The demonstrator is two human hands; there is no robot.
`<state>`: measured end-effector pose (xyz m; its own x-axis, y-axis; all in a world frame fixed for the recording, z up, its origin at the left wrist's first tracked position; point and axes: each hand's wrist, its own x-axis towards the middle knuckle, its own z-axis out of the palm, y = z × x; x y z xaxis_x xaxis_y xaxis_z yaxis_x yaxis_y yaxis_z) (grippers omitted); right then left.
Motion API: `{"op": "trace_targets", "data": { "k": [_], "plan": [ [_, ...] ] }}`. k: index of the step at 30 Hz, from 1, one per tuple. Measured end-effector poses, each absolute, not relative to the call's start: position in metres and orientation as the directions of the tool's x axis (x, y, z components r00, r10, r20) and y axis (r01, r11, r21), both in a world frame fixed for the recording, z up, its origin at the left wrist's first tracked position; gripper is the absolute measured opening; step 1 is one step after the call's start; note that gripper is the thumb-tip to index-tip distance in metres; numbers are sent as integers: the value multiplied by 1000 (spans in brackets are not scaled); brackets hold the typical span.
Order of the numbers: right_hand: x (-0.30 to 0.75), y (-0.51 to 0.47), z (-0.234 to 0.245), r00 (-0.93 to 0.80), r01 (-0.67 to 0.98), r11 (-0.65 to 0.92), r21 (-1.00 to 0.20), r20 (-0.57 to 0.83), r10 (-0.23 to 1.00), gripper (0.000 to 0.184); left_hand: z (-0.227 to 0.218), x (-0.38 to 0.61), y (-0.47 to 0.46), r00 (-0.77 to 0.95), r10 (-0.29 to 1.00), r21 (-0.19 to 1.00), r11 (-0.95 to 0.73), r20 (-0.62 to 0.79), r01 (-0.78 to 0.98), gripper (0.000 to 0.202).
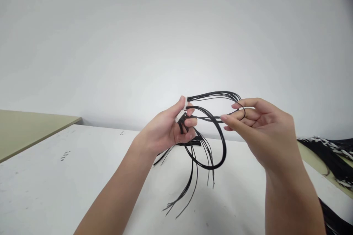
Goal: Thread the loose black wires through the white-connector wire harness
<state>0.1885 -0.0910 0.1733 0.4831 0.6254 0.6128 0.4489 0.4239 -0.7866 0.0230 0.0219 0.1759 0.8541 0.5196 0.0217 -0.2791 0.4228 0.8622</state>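
My left hand [172, 126] is closed around a black wire harness [223, 143] near the middle of the view. White connectors [180, 116] show between its thumb and fingers. From there the black wires loop out to the right, and loose ends hang down over the white table. My right hand [256, 117] is at the right side of the loop, thumb and fingers curled near a thin wire [243, 112] that arcs past the fingertips. The fingers are partly apart, and whether they pinch a wire is unclear.
The white table [91, 176] stands against a pale wall [138, 44]. At the left is a yellow-green tabletop [33, 128]. Piles of black wires with white ends [331, 156] lie at the right edge, and more black wires [335, 218] sit at the lower right.
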Motion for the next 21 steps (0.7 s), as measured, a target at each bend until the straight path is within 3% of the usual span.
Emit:
{"op": "trace_targets", "data": {
  "k": [4, 14, 21],
  "plan": [
    [195, -84, 168, 525, 482, 455, -749, 662, 534, 31, 176, 25, 20, 869, 495, 856, 449, 0, -256, 36],
    [175, -87, 180, 623, 395, 458, -796, 599, 504, 31, 175, 26, 22, 837, 547, 826, 464, 18, -320, 34],
    [175, -88, 179, 588, 420, 486, -766, 638, 497, 27, 178, 26, 19, 846, 533, 758, 558, -15, -338, 34]
  ]
}}
